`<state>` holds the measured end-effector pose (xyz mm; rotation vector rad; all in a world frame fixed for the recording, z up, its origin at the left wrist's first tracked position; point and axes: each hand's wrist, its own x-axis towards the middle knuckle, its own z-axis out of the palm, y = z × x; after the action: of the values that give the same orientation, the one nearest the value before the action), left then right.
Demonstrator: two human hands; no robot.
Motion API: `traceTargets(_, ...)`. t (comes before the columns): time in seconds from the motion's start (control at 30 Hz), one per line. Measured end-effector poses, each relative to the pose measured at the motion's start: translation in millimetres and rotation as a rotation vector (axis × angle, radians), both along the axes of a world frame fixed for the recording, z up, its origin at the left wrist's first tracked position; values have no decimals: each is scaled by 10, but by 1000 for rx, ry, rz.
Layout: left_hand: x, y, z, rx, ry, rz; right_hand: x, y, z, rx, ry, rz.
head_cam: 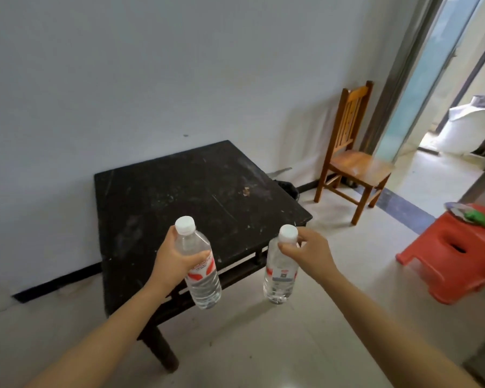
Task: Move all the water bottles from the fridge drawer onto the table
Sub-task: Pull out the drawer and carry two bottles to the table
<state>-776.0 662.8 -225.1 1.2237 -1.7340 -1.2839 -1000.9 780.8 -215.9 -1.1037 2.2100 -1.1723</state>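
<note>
White wall fills the upper left of the frame, with a black table [179,191] below it at centre. One water bottle [200,271] is gripped round its body by the left hand [174,261], at the table's near edge. Another bottle [280,271] is pinched at its neck by the right hand [310,254]. A wooden chair [350,155] and red stool [454,253] are seen at right.

A person's two bare arms reach forward, each hand holding a clear plastic water bottle with a white cap and red-and-white label. The left hand [177,261] wraps around the upper body of the left bottle [200,271]. The right hand [310,252] pinches the right bottle [279,271] by its neck (it hangs upright). Ahead stands a scuffed square black wooden table [179,197], against a white wall, with a brown wooden chair [350,155] and a red plastic stool [454,256] to the right.
</note>
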Motion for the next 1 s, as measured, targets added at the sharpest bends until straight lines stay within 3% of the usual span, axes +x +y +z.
traceTargets(0.23, 319, -1089, 35, -40, -24, 131, 181, -1183, -11, -15, -25, 107)
traceTargets(0.47, 639, -2132, -237, -31, -46, 113, 510, -2063, -162, 5, -3, 75)
traceTargets(0.73, 1143, -3601, -421, -25, -13, -94, 1318, -3085, -323, 2, -9, -151)
traceTargets(1.0, 1540, -4790, -388, -66, -18, -172, 2013, -3878, -283, -6, -107, -324)
